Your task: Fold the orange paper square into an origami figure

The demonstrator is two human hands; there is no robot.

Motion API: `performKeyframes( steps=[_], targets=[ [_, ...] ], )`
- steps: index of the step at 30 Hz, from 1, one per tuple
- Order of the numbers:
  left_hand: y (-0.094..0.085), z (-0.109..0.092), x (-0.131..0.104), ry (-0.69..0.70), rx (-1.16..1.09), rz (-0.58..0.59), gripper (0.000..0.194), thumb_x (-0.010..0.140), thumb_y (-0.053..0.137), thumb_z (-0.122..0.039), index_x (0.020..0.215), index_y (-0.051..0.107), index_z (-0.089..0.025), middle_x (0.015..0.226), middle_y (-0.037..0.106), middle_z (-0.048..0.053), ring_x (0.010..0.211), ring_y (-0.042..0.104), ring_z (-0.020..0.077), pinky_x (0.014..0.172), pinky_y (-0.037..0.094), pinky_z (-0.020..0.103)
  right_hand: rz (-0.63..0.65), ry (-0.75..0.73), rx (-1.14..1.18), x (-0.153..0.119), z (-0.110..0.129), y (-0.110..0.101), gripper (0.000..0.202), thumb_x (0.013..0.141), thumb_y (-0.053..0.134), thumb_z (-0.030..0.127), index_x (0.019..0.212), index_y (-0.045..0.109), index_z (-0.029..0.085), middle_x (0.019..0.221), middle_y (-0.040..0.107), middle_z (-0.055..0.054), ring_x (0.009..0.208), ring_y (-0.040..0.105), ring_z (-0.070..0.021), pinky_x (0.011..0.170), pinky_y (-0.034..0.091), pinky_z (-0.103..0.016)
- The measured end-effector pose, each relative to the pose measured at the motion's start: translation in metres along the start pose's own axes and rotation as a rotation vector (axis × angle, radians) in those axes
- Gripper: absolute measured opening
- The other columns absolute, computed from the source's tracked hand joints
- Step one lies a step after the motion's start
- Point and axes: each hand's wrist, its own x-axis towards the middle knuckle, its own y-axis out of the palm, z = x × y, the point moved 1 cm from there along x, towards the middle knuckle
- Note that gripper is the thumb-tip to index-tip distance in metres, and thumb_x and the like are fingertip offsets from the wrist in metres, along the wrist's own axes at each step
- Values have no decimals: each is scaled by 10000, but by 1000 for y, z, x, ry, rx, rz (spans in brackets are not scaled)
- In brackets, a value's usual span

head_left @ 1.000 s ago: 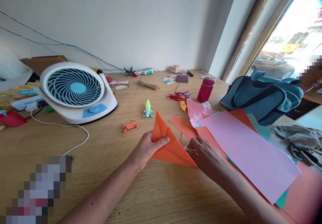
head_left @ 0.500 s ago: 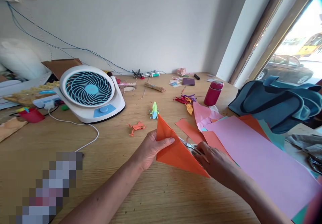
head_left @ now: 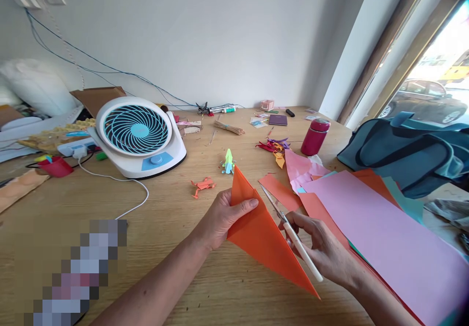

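Note:
My left hand (head_left: 229, 218) pinches a folded orange sheet of paper (head_left: 269, 240), its thumb flat on the near face. The paper is a long triangle with one point up and another toward the lower right. In my right hand (head_left: 317, 243) are scissors (head_left: 298, 248) with white handles, their blades pointing up and left beside the paper's right edge. Whether the blades touch the paper I cannot tell. Beyond my left hand lie an orange paper frog (head_left: 202, 186) and a green and blue paper figure (head_left: 228, 161).
On the right lie a large pink sheet (head_left: 381, 228), orange strips (head_left: 280, 192) and a blue bag (head_left: 399, 150). A red flask (head_left: 315, 137) stands behind them. At left is a white fan (head_left: 137, 133) with its cable (head_left: 148, 189). Colourful paper scraps (head_left: 274, 146) lie farther back.
The scissors have turned so that their white handles show, and my right hand has moved slightly right. The folded paper's lower point has swung down and to the right.

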Motion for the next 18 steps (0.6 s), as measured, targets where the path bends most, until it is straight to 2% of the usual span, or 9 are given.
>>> performKeyframes(
  steps=[3, 6, 13, 18],
  targets=[
    [3, -2, -3, -29, -89, 31, 222, 705, 860, -300, 804, 721, -157, 756, 732, 19, 653, 673, 137, 649, 541, 241, 39, 9, 52, -1, -2, 4, 193, 901, 575, 348, 779, 529, 205, 767, 548, 8, 728, 462, -159, 635, 367, -264],
    [5, -2, -4, -37, -70, 56, 234, 724, 847, -320, 825, 720, -151, 761, 730, 31, 665, 677, 148, 663, 543, 255, 68, 25, 82, -2, -1, 9, 187, 915, 543, 345, 790, 530, 207, 774, 556, 9, 726, 458, -158, 633, 359, -263],
    [1, -1, 0, 49, 178, -136, 328, 700, 851, -391, 861, 700, -149, 849, 753, 62, 749, 694, 209, 729, 533, 321, 140, 14, 121, -3, 7, 10, 147, 897, 557, 343, 829, 551, 213, 795, 564, 16, 702, 442, -149, 595, 334, -252],
    [-3, -2, 1, 56, 325, -124, 343, 722, 825, -431, 892, 717, -153, 885, 762, 78, 782, 701, 239, 739, 535, 345, 118, 22, -1, -3, 1, 11, 166, 926, 539, 342, 820, 505, 218, 769, 531, 31, 663, 410, -131, 561, 307, -250]
  ],
)
